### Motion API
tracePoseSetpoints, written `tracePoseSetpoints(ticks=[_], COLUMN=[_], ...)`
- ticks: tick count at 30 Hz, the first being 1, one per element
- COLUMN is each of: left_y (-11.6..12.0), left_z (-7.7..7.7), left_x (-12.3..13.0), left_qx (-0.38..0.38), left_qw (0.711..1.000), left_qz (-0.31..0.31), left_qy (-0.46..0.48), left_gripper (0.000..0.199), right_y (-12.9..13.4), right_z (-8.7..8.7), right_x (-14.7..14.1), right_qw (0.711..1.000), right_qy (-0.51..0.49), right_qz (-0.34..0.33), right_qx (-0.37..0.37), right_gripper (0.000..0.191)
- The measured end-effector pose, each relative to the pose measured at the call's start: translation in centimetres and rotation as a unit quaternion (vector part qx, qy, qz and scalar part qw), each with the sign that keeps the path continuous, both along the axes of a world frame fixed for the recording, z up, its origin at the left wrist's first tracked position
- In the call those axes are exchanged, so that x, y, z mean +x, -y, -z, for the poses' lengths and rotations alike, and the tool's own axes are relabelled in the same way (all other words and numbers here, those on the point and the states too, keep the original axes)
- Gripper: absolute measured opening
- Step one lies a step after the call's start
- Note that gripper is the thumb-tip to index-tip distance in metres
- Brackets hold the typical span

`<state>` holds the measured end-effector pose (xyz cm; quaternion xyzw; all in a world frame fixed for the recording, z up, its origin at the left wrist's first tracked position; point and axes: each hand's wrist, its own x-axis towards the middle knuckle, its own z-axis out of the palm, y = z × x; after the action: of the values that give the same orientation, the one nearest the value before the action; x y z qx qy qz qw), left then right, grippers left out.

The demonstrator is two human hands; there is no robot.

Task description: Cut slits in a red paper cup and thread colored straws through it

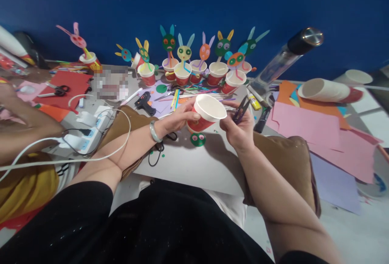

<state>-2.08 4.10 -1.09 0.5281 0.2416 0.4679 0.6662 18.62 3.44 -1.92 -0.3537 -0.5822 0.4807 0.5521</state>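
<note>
My left hand [179,117] is closed around the side of a red and white paper cup [203,123], tilted so that its open white mouth faces up and towards me. My right hand [240,131] is closed on dark-handled scissors [241,110], close to the cup's right side; its fingertips are partly hidden behind the cup. Just below the cup, a green paper face [197,139] with pink eyes lies over the white table [194,170]. Small green paper scraps are scattered near it.
Several paper cups with rabbit-eared paper figures [184,52] line the back wall. A glue gun [146,103] lies left, near a power strip [94,132] with loose cables. Pink paper [306,126], a clear bottle [278,65] and stacked cups [328,90] are right. Another person's arm [27,114] is left.
</note>
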Motion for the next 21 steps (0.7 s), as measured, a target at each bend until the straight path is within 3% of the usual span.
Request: tracePoseSetpoints(ticks=[12, 17, 21], left_y=[-0.29, 0.12, 0.23], left_z=[0.06, -0.57, -0.5], left_x=[-0.28, -0.19, -0.02], left_qx=[0.036, 0.022, -0.004], left_qw=[0.998, 0.998, 0.997], left_qz=[0.045, 0.054, 0.071], left_qy=[-0.003, -0.02, -0.02], left_gripper=[0.073, 0.072, 0.076], right_y=[0.58, 0.69, 0.87], right_z=[-0.48, -0.22, -0.16], right_x=[0.17, 0.41, 0.57], right_qw=[0.972, 0.95, 0.941], right_qy=[0.096, 0.145, 0.187], right_qz=[0.087, 0.117, 0.1], right_qx=[0.198, 0.252, 0.262], right_gripper=[0.021, 0.021, 0.024])
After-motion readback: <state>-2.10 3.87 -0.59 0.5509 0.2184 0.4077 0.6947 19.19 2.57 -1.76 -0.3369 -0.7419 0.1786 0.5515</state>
